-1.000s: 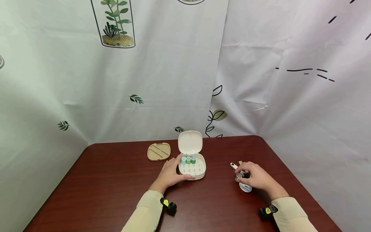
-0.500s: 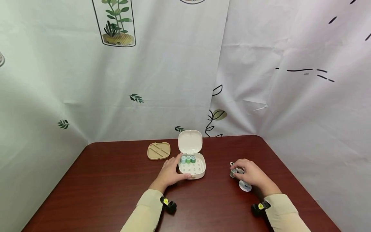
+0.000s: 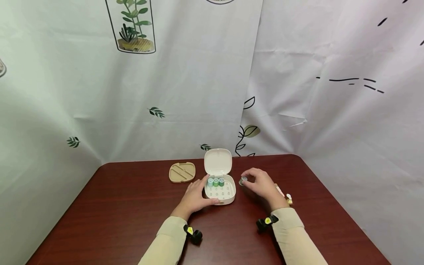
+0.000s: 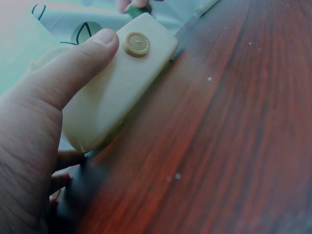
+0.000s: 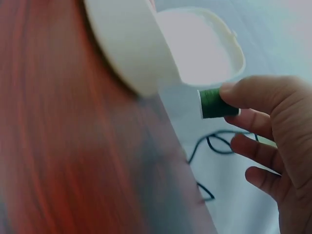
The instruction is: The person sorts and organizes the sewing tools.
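Note:
A dark green spool of thread (image 5: 212, 103) is pinched between the thumb and fingers of my right hand (image 3: 261, 183), off the table and just right of the white sewing box (image 3: 227, 201). The box stands with its lid (image 3: 218, 162) raised. Inside, three spools in pale blue-green to green (image 3: 216, 182) fill part of the back row, with small pegs in front of them. My left hand (image 3: 194, 198) holds the box by its left side, thumb on the front wall beside the round button clasp (image 4: 137, 44).
A tan divided tray (image 3: 182, 172) lies on the table (image 3: 126, 209) behind and left of the box. Small whitish items, one with a yellowish part (image 3: 289, 200), lie beyond the right forearm, which partly hides them. A patterned curtain (image 3: 185, 73) hangs behind the table.
My right hand has carried the spool left from the small items on the right to beside the box. The round label-like disc there is now hidden by the forearm. My left hand stays put.

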A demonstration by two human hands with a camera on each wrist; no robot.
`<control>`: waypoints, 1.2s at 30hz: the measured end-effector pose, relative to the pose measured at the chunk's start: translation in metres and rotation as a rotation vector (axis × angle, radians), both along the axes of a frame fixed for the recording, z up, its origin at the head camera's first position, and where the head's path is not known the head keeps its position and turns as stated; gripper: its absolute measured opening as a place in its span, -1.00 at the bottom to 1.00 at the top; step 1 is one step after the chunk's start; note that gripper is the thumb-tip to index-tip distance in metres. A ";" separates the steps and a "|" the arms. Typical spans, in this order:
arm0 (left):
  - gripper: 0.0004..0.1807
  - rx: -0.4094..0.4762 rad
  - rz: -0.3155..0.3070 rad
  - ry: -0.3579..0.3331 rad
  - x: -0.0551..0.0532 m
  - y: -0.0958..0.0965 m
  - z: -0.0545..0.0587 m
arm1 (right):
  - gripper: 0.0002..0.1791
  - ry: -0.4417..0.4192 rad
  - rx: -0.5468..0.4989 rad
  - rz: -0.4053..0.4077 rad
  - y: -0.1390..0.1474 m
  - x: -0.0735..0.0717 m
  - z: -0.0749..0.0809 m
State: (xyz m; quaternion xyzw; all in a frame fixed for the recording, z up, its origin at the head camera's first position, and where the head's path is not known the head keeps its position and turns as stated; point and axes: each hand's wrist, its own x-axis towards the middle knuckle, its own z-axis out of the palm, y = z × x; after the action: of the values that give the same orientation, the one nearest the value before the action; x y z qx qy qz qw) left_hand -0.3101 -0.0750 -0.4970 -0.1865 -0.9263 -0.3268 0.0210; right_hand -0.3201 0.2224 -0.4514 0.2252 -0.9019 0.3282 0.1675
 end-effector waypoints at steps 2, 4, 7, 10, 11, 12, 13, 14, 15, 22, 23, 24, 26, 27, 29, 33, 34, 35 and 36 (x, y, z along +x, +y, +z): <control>0.25 -0.003 0.001 -0.004 0.000 0.000 0.000 | -0.82 0.006 -0.013 -0.013 -0.011 -0.003 0.001; 0.25 -0.002 0.002 -0.006 0.000 0.000 0.001 | -0.81 0.002 -0.020 -0.036 -0.022 -0.004 0.001; 0.25 0.004 0.002 -0.011 0.001 0.000 0.000 | -0.81 -0.006 0.004 -0.083 -0.038 -0.006 0.001; 0.25 0.009 0.004 -0.011 0.001 0.000 -0.001 | -0.81 -0.022 0.037 -0.133 -0.050 -0.007 -0.001; 0.25 0.009 0.003 -0.011 0.001 0.000 -0.001 | -0.81 -0.029 0.041 -0.145 -0.053 -0.008 -0.001; 0.24 0.006 0.003 -0.012 0.001 0.001 -0.001 | -0.81 -0.036 0.045 -0.155 -0.056 -0.008 -0.002; 0.24 0.006 0.002 -0.012 0.001 0.001 -0.001 | -0.82 -0.042 0.048 -0.164 -0.058 -0.008 -0.003; 0.24 0.006 0.001 -0.011 0.001 0.001 -0.001 | -0.82 -0.046 0.051 -0.171 -0.060 -0.008 -0.003; 0.24 0.006 0.001 -0.010 0.001 0.001 -0.001 | -0.82 -0.050 0.051 -0.176 -0.062 -0.008 -0.004; 0.23 0.013 -0.005 -0.002 0.001 0.000 0.000 | -0.89 -0.052 0.060 -0.196 -0.067 -0.008 -0.009; 0.23 0.015 -0.004 -0.001 0.001 -0.001 0.000 | -0.90 -0.048 0.065 -0.198 -0.067 -0.008 -0.010; 0.23 0.015 -0.005 0.000 0.001 -0.001 -0.001 | -0.91 -0.044 0.068 -0.199 -0.068 -0.008 -0.010; 0.23 0.015 -0.004 -0.001 0.001 -0.001 -0.001 | -0.92 -0.036 0.087 -0.203 -0.068 -0.007 -0.011; 0.23 0.017 -0.004 -0.002 0.001 -0.001 -0.001 | -0.92 -0.031 0.099 -0.205 -0.069 -0.007 -0.012; 0.24 0.019 -0.003 -0.007 0.001 -0.001 -0.001 | -0.94 -0.017 0.125 -0.209 -0.069 -0.007 -0.014; 0.24 0.019 -0.001 -0.016 0.002 0.000 0.000 | -0.97 0.024 0.156 -0.201 -0.069 -0.008 -0.017; 0.24 0.018 0.000 -0.018 0.002 0.000 0.000 | -0.97 0.031 0.159 -0.200 -0.070 -0.008 -0.017; 0.24 0.018 0.001 -0.019 0.002 -0.001 0.000 | -0.97 0.039 0.163 -0.199 -0.070 -0.008 -0.018; 0.24 0.017 0.001 -0.019 0.002 -0.001 0.000 | -0.97 0.041 0.165 -0.199 -0.070 -0.008 -0.018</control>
State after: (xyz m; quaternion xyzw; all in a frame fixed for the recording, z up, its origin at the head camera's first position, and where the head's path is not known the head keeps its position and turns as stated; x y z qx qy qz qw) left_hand -0.3083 -0.0756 -0.4970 -0.1825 -0.9238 -0.3364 0.0138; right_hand -0.3281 0.1523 -0.4695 0.1541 -0.9402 0.2302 0.1984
